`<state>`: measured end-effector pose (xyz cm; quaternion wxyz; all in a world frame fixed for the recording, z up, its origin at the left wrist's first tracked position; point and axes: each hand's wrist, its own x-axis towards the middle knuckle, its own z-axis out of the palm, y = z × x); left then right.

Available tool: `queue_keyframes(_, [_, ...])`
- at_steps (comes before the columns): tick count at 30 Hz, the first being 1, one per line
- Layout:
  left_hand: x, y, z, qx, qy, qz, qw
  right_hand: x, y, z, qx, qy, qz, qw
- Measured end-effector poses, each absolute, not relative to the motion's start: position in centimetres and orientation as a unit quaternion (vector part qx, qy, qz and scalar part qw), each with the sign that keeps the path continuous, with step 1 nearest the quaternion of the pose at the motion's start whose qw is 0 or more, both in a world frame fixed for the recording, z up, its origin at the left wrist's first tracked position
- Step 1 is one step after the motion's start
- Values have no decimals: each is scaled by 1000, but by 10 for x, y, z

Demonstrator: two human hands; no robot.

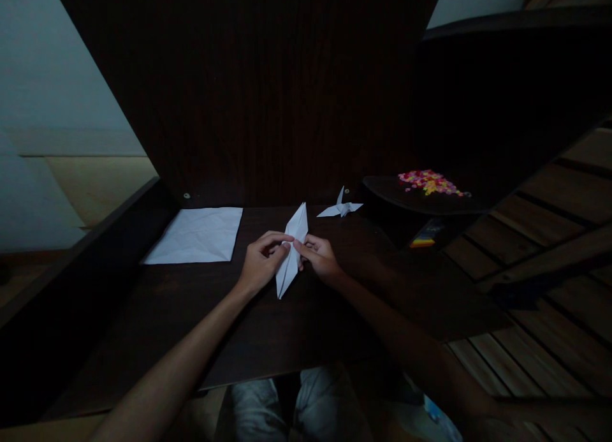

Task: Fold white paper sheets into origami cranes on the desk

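A long, diamond-shaped piece of folded white paper (289, 271) is held between my two hands over the dark desk. My left hand (262, 257) pinches its left side near the middle, thumb and forefinger on the paper. From the other side my right hand (319, 256) grips it, thumb on top and the other fingers partly hidden behind. Both thumbs lie close together at the paper's centre. Beyond my right hand, a folded white paper crane (342, 208) stands on the desk. A flat, creased white sheet (196, 235) lies to the left of my left hand.
Small pink, red and yellow pieces (433, 182) are heaped on a curved dark shelf (396, 190) at the right. Under it sits a small yellow-edged item (424, 235). A raised dark side board (95, 250) borders the desk (191, 327) on the left, and a tall dark panel (248, 91) stands behind.
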<state>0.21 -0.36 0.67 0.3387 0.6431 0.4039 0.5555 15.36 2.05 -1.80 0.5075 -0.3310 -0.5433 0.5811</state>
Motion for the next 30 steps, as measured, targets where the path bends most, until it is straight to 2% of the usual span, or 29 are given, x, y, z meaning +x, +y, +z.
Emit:
queue_keyframes(9, [6,-3,1,565,389,572,451,155,22,-17,-377,-553,521,530])
queue_keyframes(19, [6,2,-5,548,391,586,451,150,20,-21,-348,-548,438,622])
queue_keyframes(26, [3,6,-3,511,426,608,434,152,19,-24,-317,-628,412,579])
queue_keyframes(30, [2,6,-1,497,437,606,441,152,19,-23,-330,-611,414,589])
